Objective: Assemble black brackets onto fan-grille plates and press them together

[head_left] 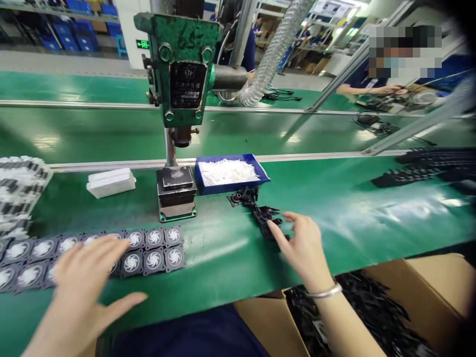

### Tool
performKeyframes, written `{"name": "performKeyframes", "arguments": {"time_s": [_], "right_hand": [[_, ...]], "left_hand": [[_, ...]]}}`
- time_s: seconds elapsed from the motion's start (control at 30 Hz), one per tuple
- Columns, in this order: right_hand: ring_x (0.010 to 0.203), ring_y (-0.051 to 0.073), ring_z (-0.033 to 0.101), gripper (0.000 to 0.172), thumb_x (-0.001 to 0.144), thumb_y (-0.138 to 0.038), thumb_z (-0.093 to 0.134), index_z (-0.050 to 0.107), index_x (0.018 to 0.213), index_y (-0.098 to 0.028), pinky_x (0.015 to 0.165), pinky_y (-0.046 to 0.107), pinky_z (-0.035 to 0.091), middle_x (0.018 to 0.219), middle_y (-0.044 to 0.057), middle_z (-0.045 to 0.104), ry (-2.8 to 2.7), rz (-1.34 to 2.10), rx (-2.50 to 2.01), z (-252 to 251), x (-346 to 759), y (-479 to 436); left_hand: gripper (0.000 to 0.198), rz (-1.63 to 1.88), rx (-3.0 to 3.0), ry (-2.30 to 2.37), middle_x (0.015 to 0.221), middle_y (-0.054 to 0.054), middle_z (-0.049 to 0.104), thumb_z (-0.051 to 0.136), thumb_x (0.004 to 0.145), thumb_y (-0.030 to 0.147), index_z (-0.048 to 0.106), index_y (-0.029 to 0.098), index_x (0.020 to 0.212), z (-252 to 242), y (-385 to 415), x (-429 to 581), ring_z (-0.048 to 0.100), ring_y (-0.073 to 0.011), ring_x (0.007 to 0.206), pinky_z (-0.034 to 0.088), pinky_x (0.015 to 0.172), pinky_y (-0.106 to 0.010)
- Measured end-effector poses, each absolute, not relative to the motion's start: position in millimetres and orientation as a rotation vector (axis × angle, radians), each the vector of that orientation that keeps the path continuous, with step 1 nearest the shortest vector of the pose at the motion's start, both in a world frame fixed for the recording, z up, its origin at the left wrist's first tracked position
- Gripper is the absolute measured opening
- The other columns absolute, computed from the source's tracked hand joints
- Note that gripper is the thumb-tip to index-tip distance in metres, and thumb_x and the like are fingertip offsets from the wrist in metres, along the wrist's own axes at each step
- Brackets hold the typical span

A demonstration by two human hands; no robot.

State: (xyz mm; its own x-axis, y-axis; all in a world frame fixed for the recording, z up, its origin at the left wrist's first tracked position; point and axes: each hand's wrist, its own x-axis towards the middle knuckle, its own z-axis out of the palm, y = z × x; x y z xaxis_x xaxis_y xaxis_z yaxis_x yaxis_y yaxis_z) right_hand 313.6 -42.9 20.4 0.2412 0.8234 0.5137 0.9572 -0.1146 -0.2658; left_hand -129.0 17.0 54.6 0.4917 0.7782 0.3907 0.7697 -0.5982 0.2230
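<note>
My left hand (87, 280) hovers over two rows of square dark pieces (154, 260) with white swirl-shaped centres, which look like small fans. Its fingers are stretched out and the thumb stands apart, with nothing held. My right hand (303, 248), with a bracelet at the wrist, is at a small heap of black plastic parts (264, 218). Thumb and forefinger are apart at the heap's right edge; whether they touch it is hard to tell. One flat black square frame (234, 199) lies at the heap's far left end.
A green press (186, 64) stands over a black metal block (176, 186). Beside it is a blue tray (230, 187) of thin white pieces. White blocks (111, 182) and stacked white parts (22, 193) lie left. Cardboard boxes (420, 285) hold black parts below the edge. A person (386, 74) works across.
</note>
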Motion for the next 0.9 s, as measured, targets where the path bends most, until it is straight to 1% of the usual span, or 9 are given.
{"name": "performKeyframes", "arguments": {"time_s": [0.1, 0.2, 0.33, 0.4, 0.5, 0.57, 0.77, 0.83, 0.9], "right_hand": [[0.082, 0.028, 0.053, 0.042, 0.095, -0.055, 0.048, 0.061, 0.096, -0.015, 0.076, 0.044, 0.044, 0.084, 0.011, 0.056, -1.706, -0.424, -2.013, 0.1, 326.9, -58.5], [0.084, 0.029, 0.055, 0.033, 0.096, -0.046, 0.05, 0.063, 0.09, -0.016, 0.074, 0.043, 0.042, 0.084, 0.011, 0.056, -1.776, -0.487, -1.96, -4.0, 322.2, -61.7], [0.089, 0.028, 0.058, 0.012, 0.093, -0.029, 0.058, 0.063, 0.091, -0.019, 0.078, 0.047, 0.045, 0.092, 0.012, 0.062, -1.821, -0.479, -1.875, 5.9, 303.7, -55.2], [0.098, 0.029, 0.06, 0.005, 0.091, -0.021, 0.061, 0.061, 0.096, -0.019, 0.083, 0.05, 0.049, 0.1, 0.013, 0.065, -1.889, -0.457, -1.718, 8.2, 292.2, -51.0], [0.114, 0.028, 0.061, 0.018, 0.091, -0.01, 0.055, 0.058, 0.108, -0.015, 0.089, 0.046, 0.057, 0.116, 0.018, 0.065, -2.07, -0.394, -1.435, 3.6, 275.4, -46.7], [0.113, 0.027, 0.064, 0.021, 0.092, -0.007, 0.051, 0.056, 0.113, -0.012, 0.088, 0.041, 0.06, 0.119, 0.021, 0.065, -2.179, -0.356, -1.322, -1.6, 266.6, -46.7], [0.106, 0.027, 0.067, 0.017, 0.094, -0.016, 0.055, 0.057, 0.112, -0.014, 0.088, 0.043, 0.061, 0.116, 0.019, 0.066, -2.278, -0.098, -1.205, -4.9, 256.7, -54.9], [0.108, 0.027, 0.065, 0.02, 0.093, -0.02, 0.059, 0.055, 0.112, -0.016, 0.09, 0.043, 0.06, 0.116, 0.018, 0.064, -2.215, 0.056, -1.23, -2.3, 255.7, -56.7], [0.114, 0.028, 0.061, 0.029, 0.092, -0.024, 0.062, 0.051, 0.117, -0.016, 0.093, 0.045, 0.058, 0.119, 0.019, 0.061, -2.106, 0.198, -1.269, 0.3, 253.9, -56.4]], "left_hand": [[0.064, 0.57, 2.838, 1.204, 0.118, -0.009, 0.069, 0.069, 0.082, 0.051, 0.049, 0.025, 0.137, 53.6, 6.6, -68.7, 0.059, -0.0309, 0.115, 0.022, 0.112, -0.048], [0.047, 0.607, 2.812, 1.196, 0.111, -0.008, 0.072, 0.063, 0.091, 0.035, 0.05, 0.022, 0.134, 52.1, 4.2, -38.3, 0.06, -0.0273, 0.112, 0.023, 0.109, -0.044], [0.045, 0.667, 2.916, 1.224, 0.106, -0.008, 0.073, 0.064, 0.09, 0.026, 0.052, 0.02, 0.132, 50.7, 3.0, -33.9, 0.063, -0.028, 0.106, 0.028, 0.1, -0.043], [0.047, 0.693, 2.965, 1.247, 0.103, -0.008, 0.074, 0.066, 0.088, 0.027, 0.053, 0.019, 0.132, 49.1, 1.1, -35.2, 0.064, -0.0287, 0.103, 0.031, 0.096, -0.042], [0.044, 0.733, 2.967, 1.284, 0.099, -0.008, 0.074, 0.066, 0.088, 0.031, 0.056, 0.017, 0.128, 46.2, -7.8, -31.0, 0.065, -0.0285, 0.098, 0.035, 0.09, -0.041], [0.04, 0.704, 2.922, 1.252, 0.102, -0.008, 0.073, 0.064, 0.09, 0.033, 0.057, 0.017, 0.127, 43.2, -18.2, -23.9, 0.065, -0.0278, 0.099, 0.037, 0.09, -0.041], [0.053, 0.679, 2.489, 1.043, 0.126, -0.009, 0.064, 0.059, 0.093, 0.033, 0.041, 0.021, 0.141, 18.8, -43.3, 0.6, 0.061, -0.0215, 0.117, 0.05, 0.099, -0.033], [0.055, 0.706, 2.328, 1.064, 0.127, -0.008, 0.064, 0.062, 0.091, 0.035, 0.04, 0.027, 0.141, 9.6, -43.9, 5.5, 0.061, -0.0229, 0.119, 0.053, 0.1, -0.036], [0.057, 0.709, 2.178, 1.053, 0.127, -0.007, 0.064, 0.064, 0.09, 0.033, 0.039, 0.03, 0.141, 3.3, -41.8, 8.3, 0.06, -0.0248, 0.121, 0.052, 0.102, -0.041]]}}
